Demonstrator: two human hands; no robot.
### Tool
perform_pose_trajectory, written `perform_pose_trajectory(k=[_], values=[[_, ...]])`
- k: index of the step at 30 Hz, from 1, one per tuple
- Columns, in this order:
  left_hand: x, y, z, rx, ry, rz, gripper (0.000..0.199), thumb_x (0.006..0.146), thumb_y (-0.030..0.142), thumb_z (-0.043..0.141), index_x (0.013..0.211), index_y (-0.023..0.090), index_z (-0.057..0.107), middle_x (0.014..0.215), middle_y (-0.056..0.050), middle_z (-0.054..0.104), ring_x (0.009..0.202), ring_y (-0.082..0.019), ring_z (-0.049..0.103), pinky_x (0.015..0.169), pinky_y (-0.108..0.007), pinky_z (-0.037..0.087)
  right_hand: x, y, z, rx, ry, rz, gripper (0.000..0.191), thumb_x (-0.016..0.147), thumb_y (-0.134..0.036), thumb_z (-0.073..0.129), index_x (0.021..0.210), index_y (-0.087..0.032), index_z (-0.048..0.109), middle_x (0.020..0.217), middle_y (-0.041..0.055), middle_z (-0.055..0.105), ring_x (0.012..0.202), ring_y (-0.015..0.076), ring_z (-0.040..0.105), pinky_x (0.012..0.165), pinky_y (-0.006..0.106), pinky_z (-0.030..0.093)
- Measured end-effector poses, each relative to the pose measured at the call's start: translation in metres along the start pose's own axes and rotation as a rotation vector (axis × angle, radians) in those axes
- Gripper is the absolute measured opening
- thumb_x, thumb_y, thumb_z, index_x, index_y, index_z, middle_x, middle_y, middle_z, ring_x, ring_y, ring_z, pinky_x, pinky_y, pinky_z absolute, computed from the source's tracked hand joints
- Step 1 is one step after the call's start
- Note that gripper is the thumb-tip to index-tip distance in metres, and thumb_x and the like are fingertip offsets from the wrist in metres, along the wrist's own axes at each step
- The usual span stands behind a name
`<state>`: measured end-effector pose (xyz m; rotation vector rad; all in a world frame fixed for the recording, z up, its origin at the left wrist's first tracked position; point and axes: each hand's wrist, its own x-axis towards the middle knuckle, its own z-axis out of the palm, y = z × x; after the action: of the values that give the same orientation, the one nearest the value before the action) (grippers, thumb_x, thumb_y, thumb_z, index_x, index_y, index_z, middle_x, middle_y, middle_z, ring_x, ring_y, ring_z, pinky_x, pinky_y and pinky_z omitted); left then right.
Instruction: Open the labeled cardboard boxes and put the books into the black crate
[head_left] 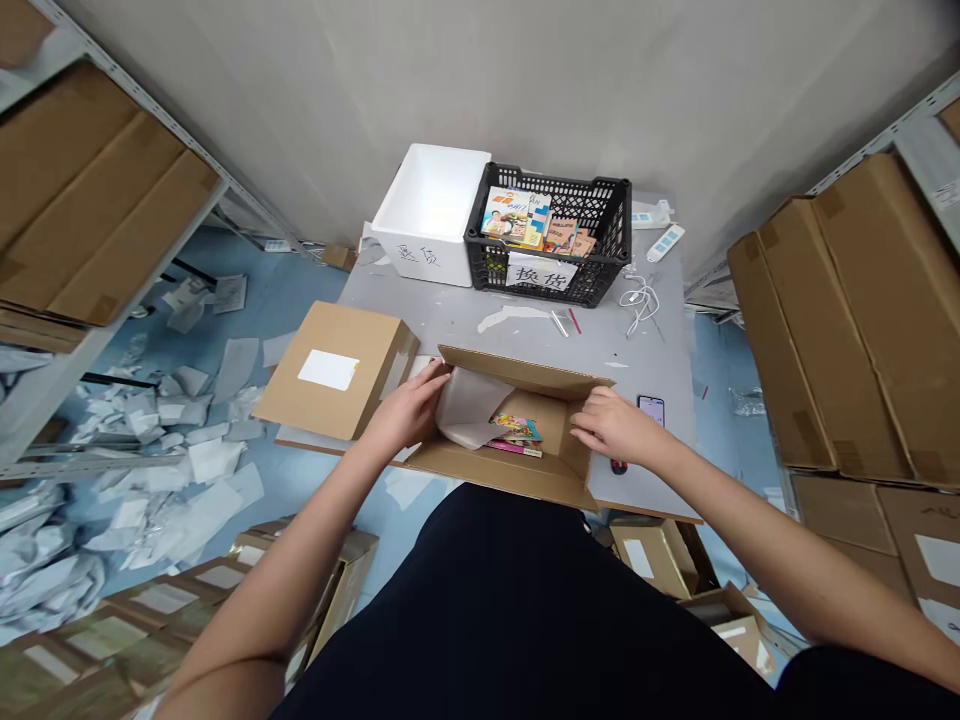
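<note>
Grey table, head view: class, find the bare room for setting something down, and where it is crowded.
A bare strip of the grey table runs between the black crate and the open carton; another lies above the phone. It is crowded at the back, by the white foam box.

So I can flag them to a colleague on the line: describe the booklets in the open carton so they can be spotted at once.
On the grey table, find the open carton between the left hand and right hand. Inside, next to a white paper sheet, lies a small stack of booklets, the only bright colours in the carton, with a pink one at the bottom.
</note>
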<state>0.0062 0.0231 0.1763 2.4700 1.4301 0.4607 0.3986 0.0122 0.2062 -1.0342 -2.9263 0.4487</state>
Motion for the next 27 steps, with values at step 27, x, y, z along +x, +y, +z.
perform_pose_trajectory(k=[27], values=[[0.010,0.004,0.002,0.087,-0.105,0.223,0.036,0.094,0.018,0.043,0.125,0.019,0.059,0.121,-0.013,0.065,0.117,-0.024,0.057,0.110,-0.048,0.035,0.133,-0.058,0.046,0.081,-0.550,0.278,0.024,0.075,-0.014,0.064,0.094,-0.020,0.077,0.079,0.0116,0.074,0.072,0.0274,0.069,0.066,0.035,0.050]])
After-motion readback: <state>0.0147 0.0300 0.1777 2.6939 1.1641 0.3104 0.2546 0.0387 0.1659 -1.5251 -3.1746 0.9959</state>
